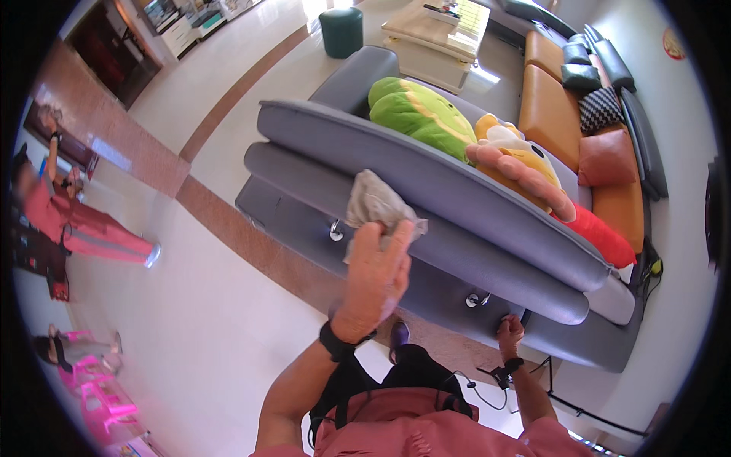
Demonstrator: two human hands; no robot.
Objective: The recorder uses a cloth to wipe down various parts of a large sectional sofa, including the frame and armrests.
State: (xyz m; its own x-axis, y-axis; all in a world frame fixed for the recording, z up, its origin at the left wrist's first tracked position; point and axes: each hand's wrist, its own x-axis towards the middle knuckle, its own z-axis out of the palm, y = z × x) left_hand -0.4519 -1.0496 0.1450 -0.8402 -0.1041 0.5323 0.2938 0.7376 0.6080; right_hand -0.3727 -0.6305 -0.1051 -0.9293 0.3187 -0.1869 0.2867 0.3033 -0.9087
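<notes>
My left hand (374, 274) holds a crumpled grey-beige cloth (374, 200) at its fingertips, against the back of a grey upholstered sofa (331, 171). Part of the cloth is hidden behind the fingers. Farther right and lower, my right hand (510, 331) is at the sofa's lower back panel, its fingers curled; whether anything is inside them is hidden. Two shiny metal brackets, a left one (336, 230) and a right one (474, 300), show beneath the padded backrest. On the seat side lie a green plush cushion (422, 114) and a yellow plush toy (514, 148).
An orange sofa (551, 108) with several cushions runs along the wall. Beyond stand a low table (434, 34) and a green stool (341, 34). Another person (68, 217) stands at left, above pink plastic chairs (105, 400). A black stand leg (594, 416) and cable lie lower right.
</notes>
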